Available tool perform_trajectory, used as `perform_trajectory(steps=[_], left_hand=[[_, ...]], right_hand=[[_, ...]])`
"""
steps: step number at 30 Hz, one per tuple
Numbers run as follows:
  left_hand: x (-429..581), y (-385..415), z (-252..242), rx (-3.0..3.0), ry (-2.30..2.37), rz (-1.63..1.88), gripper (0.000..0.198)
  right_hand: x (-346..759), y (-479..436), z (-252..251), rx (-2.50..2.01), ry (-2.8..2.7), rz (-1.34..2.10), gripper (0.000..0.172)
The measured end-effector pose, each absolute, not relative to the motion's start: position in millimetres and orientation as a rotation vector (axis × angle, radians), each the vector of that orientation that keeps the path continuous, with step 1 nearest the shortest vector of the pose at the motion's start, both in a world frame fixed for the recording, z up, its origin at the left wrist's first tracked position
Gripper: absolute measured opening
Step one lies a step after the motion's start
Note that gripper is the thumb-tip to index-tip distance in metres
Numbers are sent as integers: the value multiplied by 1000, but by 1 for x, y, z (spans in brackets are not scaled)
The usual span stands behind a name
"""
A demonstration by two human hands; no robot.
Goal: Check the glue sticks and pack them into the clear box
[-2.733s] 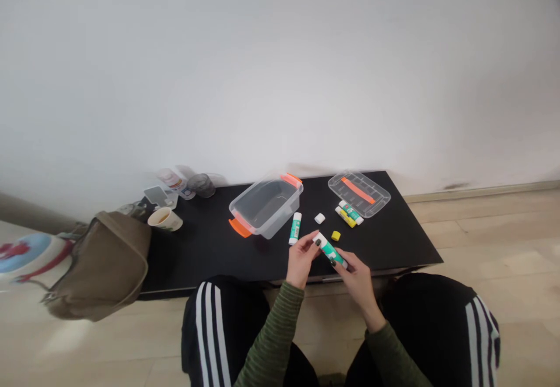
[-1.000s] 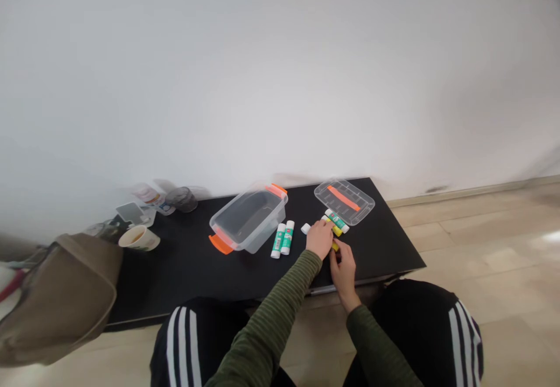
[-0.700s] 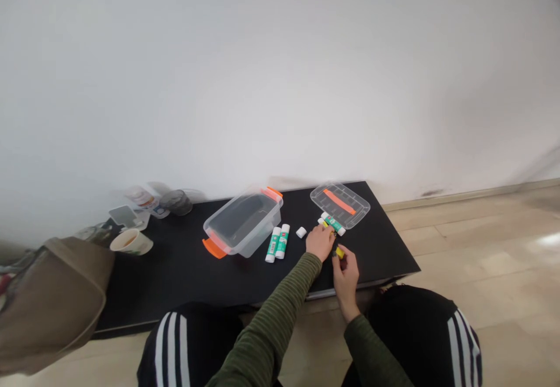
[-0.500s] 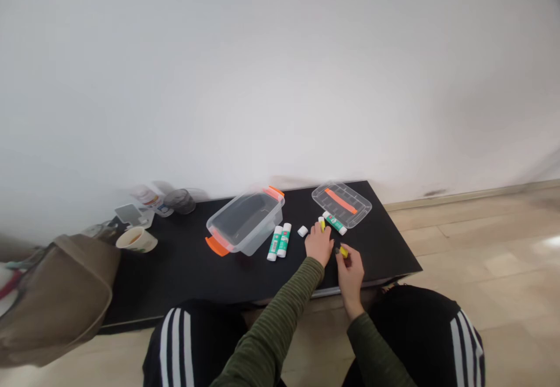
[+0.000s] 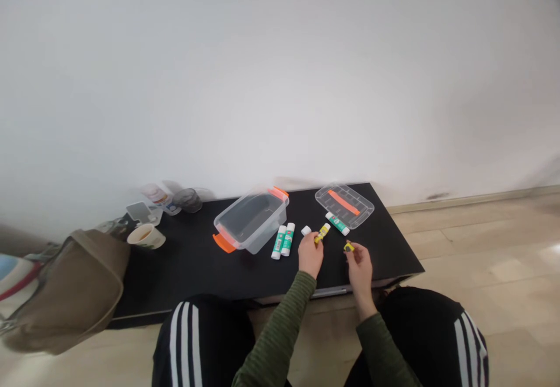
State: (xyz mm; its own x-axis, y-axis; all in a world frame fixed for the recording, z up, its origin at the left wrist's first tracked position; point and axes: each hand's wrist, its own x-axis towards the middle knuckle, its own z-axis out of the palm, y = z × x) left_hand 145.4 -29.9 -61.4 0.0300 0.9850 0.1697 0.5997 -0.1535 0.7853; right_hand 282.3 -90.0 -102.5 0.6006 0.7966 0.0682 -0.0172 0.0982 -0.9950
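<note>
My left hand (image 5: pixel 311 255) is closed on the near end of a yellow glue stick (image 5: pixel 324 231), which points away over the black table. Just beyond its knuckles lies a loose white cap (image 5: pixel 305 231). Between the fingertips of my right hand (image 5: pixel 361 266) is a small yellow piece (image 5: pixel 349 247) with a dark end; its kind is too small to make out. A green-and-white glue stick (image 5: pixel 338 224) rests beyond both hands, its far end by the clear lid. To the left, two more green glue sticks (image 5: pixel 279 242) (image 5: pixel 287 239) lie side by side.
A clear plastic box (image 5: pixel 266 229) with orange clips stands left of the glue sticks. Its lid (image 5: pixel 363 205) lies at the back right of the table (image 5: pixel 188 276). Farther left are a paper cup (image 5: pixel 153 240), a dark glass (image 5: pixel 188 200) and a brown bag (image 5: pixel 83 288).
My hands have moved apart, the right one drawing away to the right with the small yellow piece. More of the yellow glue stick shows in my left hand. The view has shifted slightly.
</note>
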Motion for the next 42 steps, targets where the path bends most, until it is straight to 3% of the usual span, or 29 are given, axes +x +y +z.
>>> perform_trajectory(steps=[9,26,42], left_hand=[[102,-90,-53,1265,1191,1069,30],[85,-111,-37,1218,1175,1074,32],[78,-120,-37,1310,1239,1140,28]], right_hand=[[278,-92,-77,-1161,-781,1021,44],[269,-108,-50,-1253,-1030,1043,44],[260,-112,-57,-1195,-1024,1130,41]])
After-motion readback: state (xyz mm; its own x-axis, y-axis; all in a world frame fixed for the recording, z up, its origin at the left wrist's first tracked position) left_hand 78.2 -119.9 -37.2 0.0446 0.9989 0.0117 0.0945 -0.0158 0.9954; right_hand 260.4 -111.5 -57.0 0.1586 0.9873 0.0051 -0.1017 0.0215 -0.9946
